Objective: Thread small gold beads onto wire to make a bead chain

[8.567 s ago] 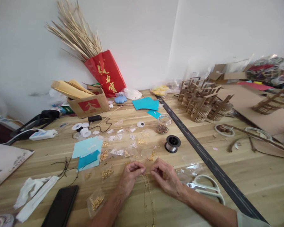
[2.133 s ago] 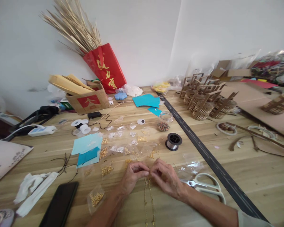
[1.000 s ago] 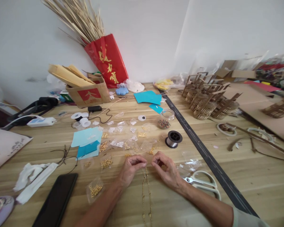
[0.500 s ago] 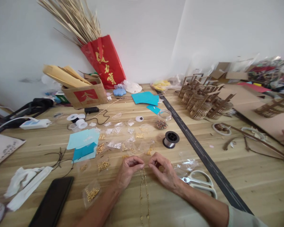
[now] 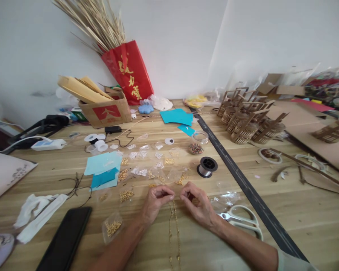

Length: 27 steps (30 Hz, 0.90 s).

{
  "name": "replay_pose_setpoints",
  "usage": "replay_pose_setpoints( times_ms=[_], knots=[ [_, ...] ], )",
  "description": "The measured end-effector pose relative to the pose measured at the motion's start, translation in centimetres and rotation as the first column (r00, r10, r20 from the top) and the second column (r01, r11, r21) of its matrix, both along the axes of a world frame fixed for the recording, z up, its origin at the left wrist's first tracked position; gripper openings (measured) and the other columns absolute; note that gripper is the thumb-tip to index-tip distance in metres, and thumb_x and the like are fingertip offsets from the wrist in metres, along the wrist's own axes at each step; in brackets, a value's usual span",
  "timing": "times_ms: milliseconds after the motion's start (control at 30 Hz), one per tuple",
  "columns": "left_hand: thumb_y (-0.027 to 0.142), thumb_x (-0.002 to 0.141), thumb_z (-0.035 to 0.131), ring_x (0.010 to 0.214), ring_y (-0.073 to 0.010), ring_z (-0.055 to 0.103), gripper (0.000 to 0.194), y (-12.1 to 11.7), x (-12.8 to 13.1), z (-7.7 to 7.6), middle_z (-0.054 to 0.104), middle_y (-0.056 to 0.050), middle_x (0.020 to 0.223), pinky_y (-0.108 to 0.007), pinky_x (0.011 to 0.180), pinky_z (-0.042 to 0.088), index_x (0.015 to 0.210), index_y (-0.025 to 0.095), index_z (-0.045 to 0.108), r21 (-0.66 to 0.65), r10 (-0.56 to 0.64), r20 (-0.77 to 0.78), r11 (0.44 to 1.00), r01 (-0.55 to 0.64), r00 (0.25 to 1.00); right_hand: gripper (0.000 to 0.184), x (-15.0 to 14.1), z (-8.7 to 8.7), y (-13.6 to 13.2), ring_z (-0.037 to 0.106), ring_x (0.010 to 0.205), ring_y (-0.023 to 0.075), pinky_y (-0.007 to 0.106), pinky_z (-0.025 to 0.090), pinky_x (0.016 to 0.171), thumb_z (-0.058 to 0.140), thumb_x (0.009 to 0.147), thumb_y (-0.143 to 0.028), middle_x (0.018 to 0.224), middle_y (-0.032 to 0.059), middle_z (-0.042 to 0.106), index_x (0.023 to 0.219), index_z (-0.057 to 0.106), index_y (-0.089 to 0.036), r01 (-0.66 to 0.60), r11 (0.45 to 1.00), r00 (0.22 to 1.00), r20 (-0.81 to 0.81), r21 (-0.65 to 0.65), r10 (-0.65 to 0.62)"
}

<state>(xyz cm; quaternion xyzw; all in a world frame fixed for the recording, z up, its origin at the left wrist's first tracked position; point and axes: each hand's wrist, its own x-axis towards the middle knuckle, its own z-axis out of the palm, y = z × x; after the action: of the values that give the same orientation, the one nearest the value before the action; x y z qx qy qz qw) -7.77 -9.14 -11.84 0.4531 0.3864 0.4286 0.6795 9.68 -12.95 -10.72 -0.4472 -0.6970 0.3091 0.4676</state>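
Observation:
My left hand point(image 5: 157, 203) is closed in a pinch, thumb against fingertips. From its fingertips hangs a thin gold bead chain point(image 5: 170, 233), two strands running down toward the near edge of the view. My right hand point(image 5: 196, 203) is also pinched, a small gap from the left fingertips; whatever sits between its fingers is too small to make out. Just beyond the hands lie small clear bags of gold findings point(image 5: 181, 179). White-handled scissors point(image 5: 240, 220) rest beside my right wrist, and a black spool of clear line point(image 5: 207, 166) stands past my right hand.
A black phone point(image 5: 64, 239) and a bag of gold pieces point(image 5: 113, 227) lie left of my left forearm. Blue cards point(image 5: 104, 177) are farther left. At the back are a red bag point(image 5: 130, 75), a cardboard box point(image 5: 106, 113) and small woven baskets point(image 5: 244, 130). A dark strip point(image 5: 237, 173) crosses the table.
The whole view has shifted slightly, so things sit a little farther right. The gap between my fingertips looks slightly wider. Another person's hand at the right edge has mostly left view.

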Motion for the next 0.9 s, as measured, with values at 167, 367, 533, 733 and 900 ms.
replay_pose_setpoints(
  times_ms=[167,367,533,733,900],
  knots=[
    [0.023,0.057,0.081,0.062,-0.011,0.055,0.014,0.03,-0.04,0.1,0.065,-0.001,0.065,-0.022,0.061,0.041,0.062,0.015,0.071,-0.001,-0.009,-0.023,1.0,0.009,1.0,0.013,0.02,-0.14,-0.05,0.049,0.064,0.0137,0.025,0.038,0.055,0.05,0.09,-0.021,0.071,0.0012,0.052,0.078,0.054,-0.019,-0.008,1.0,1.0,0.018,0.014,0.007],
    [0.024,0.058,0.081,0.062,-0.0115,0.055,0.015,0.0,-0.1,0.18,0.066,-0.001,0.065,-0.022,0.063,0.042,0.063,0.014,0.071,0.005,-0.024,-0.034,1.0,0.024,0.999,0.013,-0.02,-0.02,-0.15,0.048,0.062,0.0133,0.026,0.038,0.056,0.049,0.09,-0.021,0.071,0.0009,0.052,0.078,0.054,-0.019,-0.03,0.999,0.999,0.032,0.042,0.029],
    [0.025,0.056,0.082,0.06,-0.011,0.054,0.017,-0.07,-0.05,0.25,0.065,-0.001,0.065,-0.022,0.061,0.041,0.063,0.014,0.07,-0.007,-0.019,-0.035,1.0,0.018,0.999,0.012,-0.06,0.15,-0.19,0.049,0.062,0.013,0.026,0.039,0.056,0.049,0.09,-0.02,0.071,0.0013,0.052,0.079,0.054,-0.019,-0.05,0.997,0.996,0.073,0.053,0.046],
    [0.025,0.056,0.082,0.061,-0.0115,0.055,0.016,-0.06,-0.02,0.38,0.066,-0.002,0.065,-0.022,0.061,0.041,0.062,0.014,0.07,-0.007,-0.016,-0.032,1.0,0.016,0.999,0.012,0.0,0.03,-0.2,0.049,0.062,0.0132,0.026,0.039,0.056,0.049,0.09,-0.02,0.072,0.0015,0.052,0.079,0.053,-0.02,-0.061,0.996,0.995,0.084,0.058,0.056],
    [0.027,0.055,0.082,0.06,-0.0127,0.055,0.017,-0.04,0.03,0.52,0.067,-0.002,0.064,-0.023,0.061,0.042,0.063,0.014,0.072,-0.018,-0.02,-0.055,1.0,0.019,0.998,0.013,0.0,0.1,-0.16,0.049,0.062,0.0133,0.026,0.038,0.055,0.048,0.091,-0.021,0.071,0.0013,0.052,0.079,0.054,-0.02,-0.049,0.997,0.995,0.088,0.064,0.043]
  ],
)
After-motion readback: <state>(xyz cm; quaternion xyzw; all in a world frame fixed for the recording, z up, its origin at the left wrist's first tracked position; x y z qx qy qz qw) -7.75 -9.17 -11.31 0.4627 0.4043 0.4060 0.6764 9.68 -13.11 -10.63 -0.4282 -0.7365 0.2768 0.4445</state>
